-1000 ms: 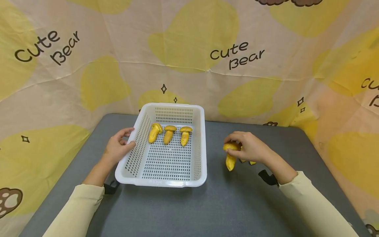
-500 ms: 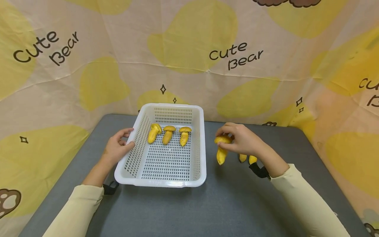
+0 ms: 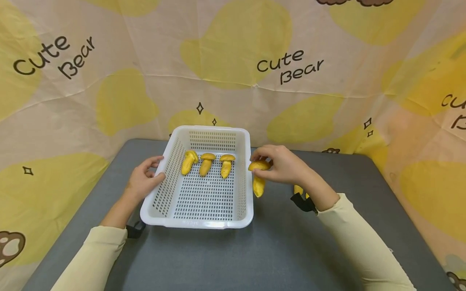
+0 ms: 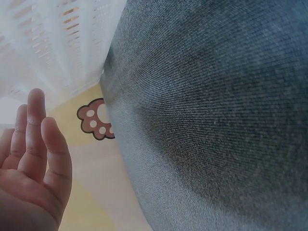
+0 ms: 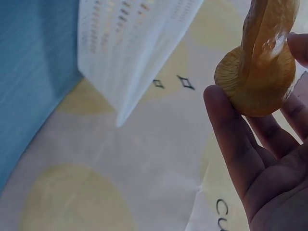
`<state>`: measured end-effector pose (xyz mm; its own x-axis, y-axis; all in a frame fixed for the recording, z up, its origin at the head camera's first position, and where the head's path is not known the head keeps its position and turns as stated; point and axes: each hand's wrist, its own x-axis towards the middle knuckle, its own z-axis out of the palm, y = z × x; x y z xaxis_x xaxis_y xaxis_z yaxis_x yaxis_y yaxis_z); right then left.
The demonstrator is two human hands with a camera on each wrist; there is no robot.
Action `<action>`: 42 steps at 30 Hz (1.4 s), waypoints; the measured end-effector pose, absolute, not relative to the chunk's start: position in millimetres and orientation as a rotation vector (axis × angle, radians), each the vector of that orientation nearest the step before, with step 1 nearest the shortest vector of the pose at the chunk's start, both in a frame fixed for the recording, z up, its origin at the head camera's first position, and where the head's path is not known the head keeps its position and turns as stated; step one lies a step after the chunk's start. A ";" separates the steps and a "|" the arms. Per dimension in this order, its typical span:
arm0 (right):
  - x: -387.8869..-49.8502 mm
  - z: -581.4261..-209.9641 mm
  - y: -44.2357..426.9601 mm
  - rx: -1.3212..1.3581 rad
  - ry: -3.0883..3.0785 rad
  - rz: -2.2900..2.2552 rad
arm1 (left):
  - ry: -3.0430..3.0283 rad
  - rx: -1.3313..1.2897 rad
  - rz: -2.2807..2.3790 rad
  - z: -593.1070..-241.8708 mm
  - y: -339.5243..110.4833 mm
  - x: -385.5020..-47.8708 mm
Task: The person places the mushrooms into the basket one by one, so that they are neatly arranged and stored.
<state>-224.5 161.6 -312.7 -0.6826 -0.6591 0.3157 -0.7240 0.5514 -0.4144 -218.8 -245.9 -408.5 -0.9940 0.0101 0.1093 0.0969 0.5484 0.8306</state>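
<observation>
My right hand (image 3: 282, 163) pinches a yellow mushroom (image 3: 259, 188) by its cap, stem pointing down, just beside the right rim of a white plastic basket (image 3: 209, 223). In the right wrist view, fingers and thumb surround the mushroom's cap (image 5: 262, 91). Against the basket's left rim rests my left hand (image 3: 141, 181); the left wrist view has its loosely straight fingers (image 4: 36, 115) by the basket's outer wall. Three mushrooms lie in a row inside the basket toward the back: the left one (image 3: 188, 163), the middle one (image 3: 206, 165) and the right one (image 3: 226, 166).
More yellow pieces (image 3: 297, 190) lie on the grey table (image 3: 204, 258), partly hidden behind my right wrist. A patterned cloth (image 3: 225, 97) with "Cute Bear" lettering hangs behind the table and at its sides. Black straps (image 3: 303, 203) are on both wrists.
My right hand has carried its mushroom leftward, from over the table to the basket's right rim. The left hand and the basket stay in place.
</observation>
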 end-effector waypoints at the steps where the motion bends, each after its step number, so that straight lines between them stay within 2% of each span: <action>1: -225.1 -311.8 158.8 1.193 -2.655 0.802 | -2.682 -0.093 -1.449 -408.6 -245.9 -219.0; 32: -250.1 -297.5 75.0 1.350 -2.569 0.873 | -2.684 -0.111 -1.439 -406.6 -244.7 -216.2; 42: -257.0 -303.1 42.7 1.309 -2.594 1.006 | -2.693 -0.101 -1.429 -408.0 -245.0 -217.4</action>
<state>-257.0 42.7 -303.1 -0.6358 -0.6956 0.3345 -0.7392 0.4241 -0.5231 -217.4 -245.0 -408.0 -0.9937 0.0155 0.1111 0.1006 0.5599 0.8224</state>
